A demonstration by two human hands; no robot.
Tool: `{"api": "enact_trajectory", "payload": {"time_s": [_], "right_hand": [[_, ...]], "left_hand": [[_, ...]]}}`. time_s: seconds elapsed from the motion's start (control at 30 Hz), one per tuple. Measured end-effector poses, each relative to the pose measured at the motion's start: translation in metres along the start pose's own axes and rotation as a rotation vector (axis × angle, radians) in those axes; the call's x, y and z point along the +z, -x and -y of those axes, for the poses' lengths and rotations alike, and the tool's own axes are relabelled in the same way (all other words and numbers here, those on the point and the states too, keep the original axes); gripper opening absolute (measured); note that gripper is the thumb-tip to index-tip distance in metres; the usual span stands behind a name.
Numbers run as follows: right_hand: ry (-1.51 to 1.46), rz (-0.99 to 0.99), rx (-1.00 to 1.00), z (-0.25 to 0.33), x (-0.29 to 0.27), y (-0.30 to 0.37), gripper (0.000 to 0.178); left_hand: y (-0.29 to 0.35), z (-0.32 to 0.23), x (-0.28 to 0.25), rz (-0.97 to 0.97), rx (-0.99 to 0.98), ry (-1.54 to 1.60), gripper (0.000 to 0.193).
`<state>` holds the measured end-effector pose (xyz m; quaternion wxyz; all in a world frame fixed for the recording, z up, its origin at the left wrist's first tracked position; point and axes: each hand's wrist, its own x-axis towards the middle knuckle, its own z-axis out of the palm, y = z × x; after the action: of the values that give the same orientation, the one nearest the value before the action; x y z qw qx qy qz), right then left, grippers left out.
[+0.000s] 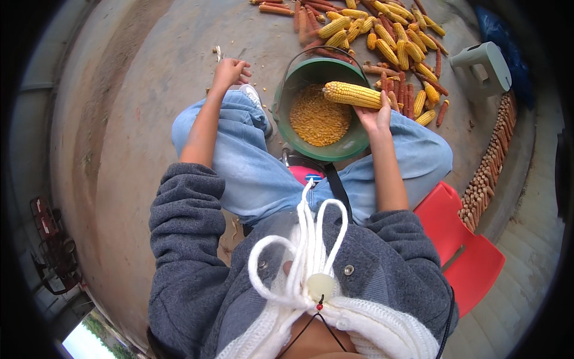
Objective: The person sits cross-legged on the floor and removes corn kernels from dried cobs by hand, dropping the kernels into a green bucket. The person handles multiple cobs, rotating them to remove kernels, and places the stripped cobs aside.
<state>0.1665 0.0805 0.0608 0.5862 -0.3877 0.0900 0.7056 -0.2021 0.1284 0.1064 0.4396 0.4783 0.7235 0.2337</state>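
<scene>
My right hand (pixel 375 116) is closed round the butt end of a yellow ear of corn (pixel 353 94), which lies level over the right side of a green bucket (pixel 342 151). The ear's rows look full of kernels. Loose corn kernels (pixel 320 119) cover the bucket's bottom; its thin wire handle leans toward the far side. Away to the left, beyond my left knee, my left hand (pixel 231 73) hangs over the floor with loosely bent fingers, slightly apart, and nothing visible in them. Close to its knuckles is a small whitish husk scrap (pixel 218 52).
Beyond the bucket lies a heap of yellow corn ears (pixel 397 45) mixed with bare reddish cobs (pixel 305 27). A pale grey plastic piece with a handle-like opening (pixel 493 69) stands right, near a blue sheet (pixel 505 42). Stacked cobs (pixel 487 170) line the wall behind a red plastic chair (pixel 472 263).
</scene>
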Motion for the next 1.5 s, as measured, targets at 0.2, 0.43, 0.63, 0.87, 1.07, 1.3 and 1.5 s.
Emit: {"api": "enact_trajectory", "payload": {"time_s": [0.2, 0.43, 0.63, 0.87, 1.07, 1.3, 1.5], "right_hand": [[-0.02, -0.026, 0.003, -0.01, 0.005, 0.002, 0.046], [0.03, -0.07, -0.059, -0.003, -0.001, 0.0, 0.046], [0.025, -0.059, -0.026, -0.01, 0.006, 0.003, 0.049], [0.069, -0.082, -0.017, -0.012, 0.003, 0.002, 0.049], [0.238, -0.08, 0.066, -0.025, 0.003, 0.008, 0.048], [0.105, -0.098, -0.034, -0.041, -0.002, -0.007, 0.053], [0.074, -0.088, 0.015, -0.043, -0.007, -0.016, 0.056]], "left_hand": [[-0.044, 0.086, -0.107, -0.392, -0.18, -0.745, 0.027], [0.005, -0.011, -0.069, -0.291, -0.349, -1.175, 0.039], [0.009, -0.036, -0.056, -0.412, 0.11, -0.901, 0.032], [0.055, -0.032, 0.073, 0.111, 0.425, 0.106, 0.036], [0.11, -0.026, 0.144, 0.695, -0.171, 1.099, 0.046], [0.114, -0.015, 0.168, 0.876, -0.212, 1.273, 0.05], [0.101, -0.011, 0.166, 0.831, -0.129, 1.286, 0.051]]}}
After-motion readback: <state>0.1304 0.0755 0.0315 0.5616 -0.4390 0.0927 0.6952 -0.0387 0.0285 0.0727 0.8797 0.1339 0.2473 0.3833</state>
